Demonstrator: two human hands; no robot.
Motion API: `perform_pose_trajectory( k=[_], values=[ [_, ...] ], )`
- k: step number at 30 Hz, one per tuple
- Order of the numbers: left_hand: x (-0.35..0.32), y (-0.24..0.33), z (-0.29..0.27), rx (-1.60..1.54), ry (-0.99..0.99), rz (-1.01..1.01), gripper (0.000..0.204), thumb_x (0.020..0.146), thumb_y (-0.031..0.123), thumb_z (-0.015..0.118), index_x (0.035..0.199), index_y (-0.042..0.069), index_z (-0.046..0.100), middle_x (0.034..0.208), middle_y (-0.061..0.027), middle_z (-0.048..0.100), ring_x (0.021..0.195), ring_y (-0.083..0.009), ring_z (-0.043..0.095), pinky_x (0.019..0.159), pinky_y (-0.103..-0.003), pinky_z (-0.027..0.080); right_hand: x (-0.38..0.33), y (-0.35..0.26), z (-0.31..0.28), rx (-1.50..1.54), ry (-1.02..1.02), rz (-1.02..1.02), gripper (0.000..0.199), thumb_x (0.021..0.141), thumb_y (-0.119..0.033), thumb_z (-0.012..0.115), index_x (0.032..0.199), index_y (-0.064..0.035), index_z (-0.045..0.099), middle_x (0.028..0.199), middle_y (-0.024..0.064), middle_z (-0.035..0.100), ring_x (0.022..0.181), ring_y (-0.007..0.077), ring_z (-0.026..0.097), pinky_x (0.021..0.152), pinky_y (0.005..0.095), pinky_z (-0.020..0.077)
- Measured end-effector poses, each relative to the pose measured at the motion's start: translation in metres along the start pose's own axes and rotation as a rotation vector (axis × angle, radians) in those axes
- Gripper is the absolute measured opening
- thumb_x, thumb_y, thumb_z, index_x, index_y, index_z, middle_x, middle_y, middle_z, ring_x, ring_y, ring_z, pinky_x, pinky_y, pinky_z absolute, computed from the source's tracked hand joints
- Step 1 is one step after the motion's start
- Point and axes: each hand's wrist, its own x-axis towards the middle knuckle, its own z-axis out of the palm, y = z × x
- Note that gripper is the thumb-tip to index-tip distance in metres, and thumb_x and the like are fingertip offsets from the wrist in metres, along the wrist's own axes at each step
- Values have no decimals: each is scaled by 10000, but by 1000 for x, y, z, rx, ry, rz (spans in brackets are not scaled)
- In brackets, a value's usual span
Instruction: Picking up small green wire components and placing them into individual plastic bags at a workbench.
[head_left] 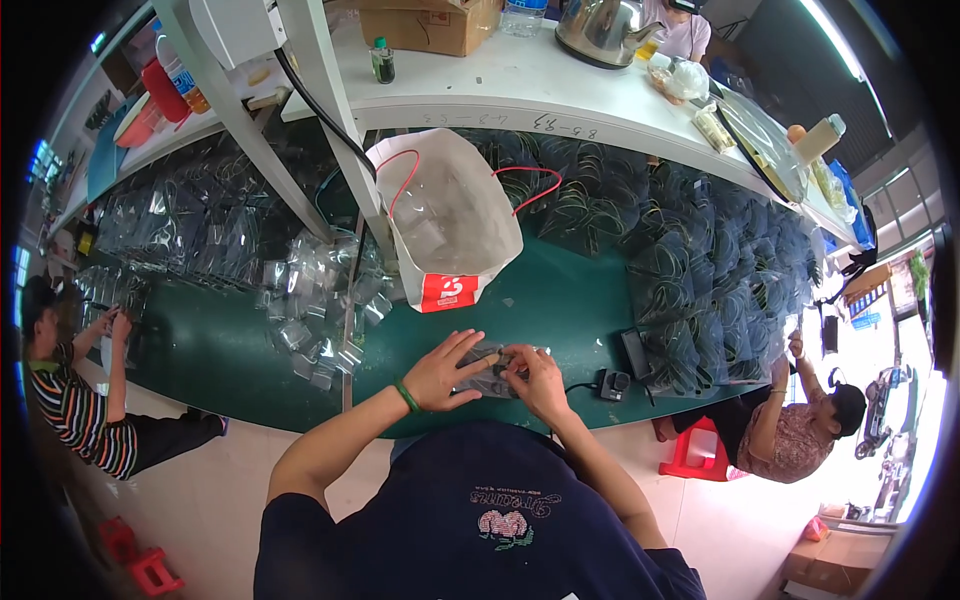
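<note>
Plastic packet [487, 382] lies under spread left fingers [472, 369] — curled right fingers [521, 357] atop, hold unclear.

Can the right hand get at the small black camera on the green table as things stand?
Probably yes: only a thin black cable shows between the right hand and the camera, though the hand is busy at the dark packet.

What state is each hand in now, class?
Left hand: open, fingers spread by the plastic packet.
Right hand: fingers curled over it; grip cannot be told.
</note>
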Motion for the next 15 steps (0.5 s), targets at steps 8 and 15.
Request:
perform_pose_trajectory(
  k=[8, 15],
  values=[
    [-5, 10, 6, 18, -30, -90, 621, 978, 499, 720, 1521, 216, 615, 1646, -245, 404, 1518, -448, 420, 1233, -552, 408, -5, 15, -6, -10, -70, -242, 266, 913, -75, 783, 1177, -64, 748, 970, 107, 719, 963, 336, 666, 873, 458, 555],
    [-1, 12, 1, 62, -38, -110, 630, 983, 502, 710, 1535, 220, 600, 1642, -241, 410, 1517, -446, 420, 1240, -538, 402, -5, 25, 3, -23, -19, -243, 265, 907, -59, 779, 1172, -63, 774, 1001, 116, 711, 974, 338, 653, 899, 452, 533]
  ],
)
